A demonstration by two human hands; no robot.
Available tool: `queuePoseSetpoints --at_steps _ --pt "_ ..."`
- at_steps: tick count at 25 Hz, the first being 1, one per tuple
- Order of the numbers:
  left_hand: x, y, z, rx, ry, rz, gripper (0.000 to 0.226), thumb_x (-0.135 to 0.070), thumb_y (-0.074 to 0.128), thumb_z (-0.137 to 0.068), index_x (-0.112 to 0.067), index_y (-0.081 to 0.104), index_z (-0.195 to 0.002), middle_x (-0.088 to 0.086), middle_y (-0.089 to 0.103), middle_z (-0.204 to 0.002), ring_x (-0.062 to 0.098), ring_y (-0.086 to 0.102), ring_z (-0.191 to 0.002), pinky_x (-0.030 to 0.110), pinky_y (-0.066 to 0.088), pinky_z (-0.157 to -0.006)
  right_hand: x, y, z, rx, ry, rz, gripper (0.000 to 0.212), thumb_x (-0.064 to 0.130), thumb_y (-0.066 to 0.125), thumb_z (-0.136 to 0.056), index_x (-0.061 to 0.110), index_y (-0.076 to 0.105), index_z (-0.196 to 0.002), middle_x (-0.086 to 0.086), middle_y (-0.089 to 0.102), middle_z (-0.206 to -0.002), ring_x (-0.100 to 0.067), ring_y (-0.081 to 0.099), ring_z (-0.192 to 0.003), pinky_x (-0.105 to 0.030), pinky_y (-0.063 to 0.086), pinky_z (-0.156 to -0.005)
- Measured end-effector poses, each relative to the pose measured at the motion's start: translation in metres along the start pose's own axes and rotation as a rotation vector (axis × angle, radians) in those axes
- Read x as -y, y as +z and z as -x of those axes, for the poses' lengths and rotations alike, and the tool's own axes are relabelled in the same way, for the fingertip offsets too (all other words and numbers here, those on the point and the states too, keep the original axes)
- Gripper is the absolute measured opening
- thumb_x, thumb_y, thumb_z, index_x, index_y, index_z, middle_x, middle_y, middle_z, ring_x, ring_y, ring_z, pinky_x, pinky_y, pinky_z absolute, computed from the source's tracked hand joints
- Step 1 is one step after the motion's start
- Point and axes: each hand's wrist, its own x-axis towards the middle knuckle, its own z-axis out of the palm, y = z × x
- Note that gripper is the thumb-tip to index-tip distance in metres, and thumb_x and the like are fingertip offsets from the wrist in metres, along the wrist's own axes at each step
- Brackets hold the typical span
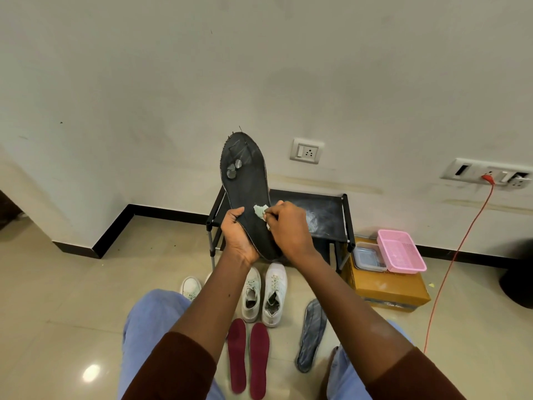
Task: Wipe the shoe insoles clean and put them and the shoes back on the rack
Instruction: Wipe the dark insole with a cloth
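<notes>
The dark insole (245,192) is held up in front of the rack (317,215), with its long axis running from the near heel up to the far toe. Its heel end is clasped by the left hand (238,235) from the left side. A small pale cloth (260,210) is pinched by the right hand (288,229) against the right edge, just beside the left thumb. The unwiped length lies farther up from the fingers. On the floor below lie the red insoles (248,356) and white shoes (264,295).

No readable text, labels (box print blurred)
</notes>
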Motion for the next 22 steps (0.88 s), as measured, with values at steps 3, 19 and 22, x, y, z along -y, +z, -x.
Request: queuePoseSetpoints --at_steps 3,19,22 --pt "-0.001 -0.008 -0.004 0.029 -0.009 0.074 0.055 -0.031 0.022 -0.091 -0.003 0.070 -0.089 0.016 0.072 -0.079 0.027 0.071 -0.072 0.038 0.046 -0.082 -0.006 -0.010 0.004 0.151 -0.052 -0.053 0.020 0.009 0.059 -0.088 0.005 0.070 -0.104 -0.012 0.066 -0.104 -0.022 0.060 -0.096 -0.016 0.037 -0.081" --pt "0.005 -0.015 -0.012 0.045 -0.032 0.017 0.047 -0.032 0.027 -0.090 -0.001 0.063 -0.097 0.022 0.069 -0.090 0.032 0.067 -0.081 0.038 0.045 -0.084 -0.009 0.000 0.022 0.150 -0.102 -0.010 0.020 0.007 0.053 -0.091 0.003 0.070 -0.101 -0.017 0.065 -0.108 -0.024 0.060 -0.099 -0.017 0.038 -0.086" --pt "0.014 -0.019 -0.008 -0.009 -0.060 -0.006 0.045 -0.032 0.030 -0.091 -0.007 0.067 -0.083 0.013 0.064 -0.085 0.026 0.064 -0.075 0.035 0.047 -0.075 0.000 0.002 0.007 0.085 -0.088 0.018 0.023 0.012 0.050 -0.094 0.005 0.069 -0.104 -0.014 0.065 -0.104 -0.023 0.058 -0.096 -0.019 0.035 -0.080"
